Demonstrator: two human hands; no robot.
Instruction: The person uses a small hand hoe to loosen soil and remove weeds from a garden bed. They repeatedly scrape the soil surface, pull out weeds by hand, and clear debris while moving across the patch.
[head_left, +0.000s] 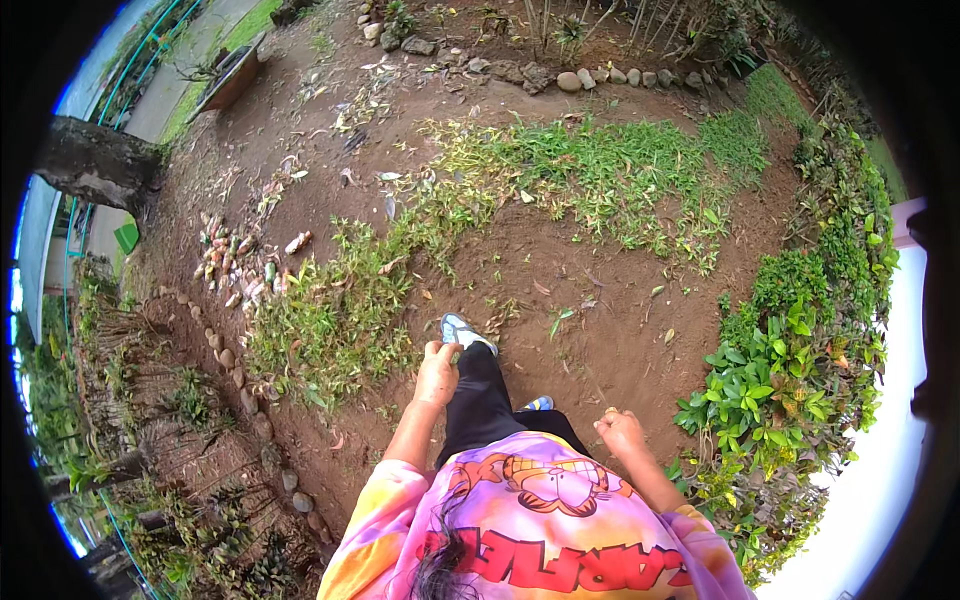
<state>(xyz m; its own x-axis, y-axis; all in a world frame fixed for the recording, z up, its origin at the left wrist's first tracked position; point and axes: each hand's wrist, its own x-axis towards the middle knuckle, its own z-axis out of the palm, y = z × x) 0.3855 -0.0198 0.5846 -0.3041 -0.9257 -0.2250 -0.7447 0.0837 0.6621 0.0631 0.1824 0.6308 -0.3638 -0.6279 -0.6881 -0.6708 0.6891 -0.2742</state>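
My left hand (437, 375) hangs above my forward foot, its fingers curled; whether anything is inside the curl cannot be made out. On the other side, my right hand (621, 433) is out over bare soil (637, 337), fingers bent inward. A small brownish spot shows at its fingertips, too small to identify. Under my left hand is a foot in a light sock and a flip-flop sandal (466, 330). The other sandal (538, 403) is partly hidden by my dark trousers (480, 397). Patchy low grass (337, 322) grows to the left of my left hand.
Plastic bottles (232, 251) lie heaped at the left. Rounded stones (227, 358) edge a planted bed there; more stones (568, 81) line the far bed. A tree trunk (105, 161) and a tilted planter (229, 79) stand far left. Leafy shrubs (757, 382) border the right.
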